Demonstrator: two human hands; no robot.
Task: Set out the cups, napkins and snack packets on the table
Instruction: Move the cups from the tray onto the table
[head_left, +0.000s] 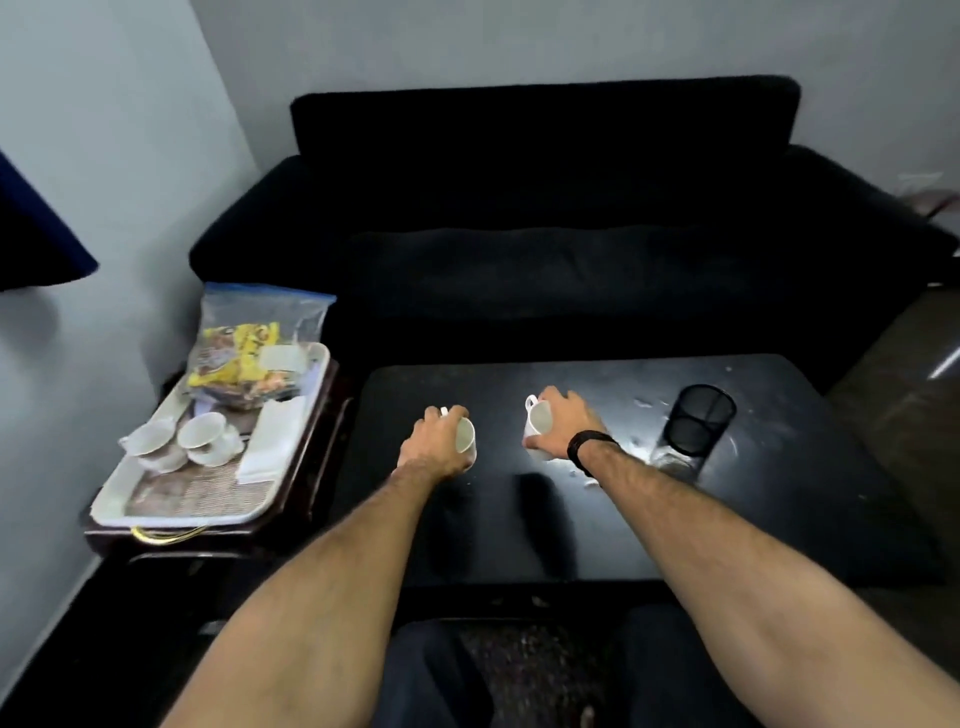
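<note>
My left hand (434, 439) grips a white cup (466, 441) over the middle of the black table (779, 493). A second white cup (537, 423) with its handle to the left is held in my right hand (563, 423), just right of the first. Both cups sit low, at or near the tabletop. On a white tray (156, 506) to the left lie two more white cups (179, 441), tipped on saucers, beside folded white napkins (272, 439). A clear zip bag (254, 348) of yellow snack packets leans at the tray's far end.
A black mesh pen holder (698, 418) stands on the table's right half, with pale smears around it. The tray rests on a dark side table (218, 532) against the wall. A black sofa (545, 218) runs behind the table. My knees are under the near edge.
</note>
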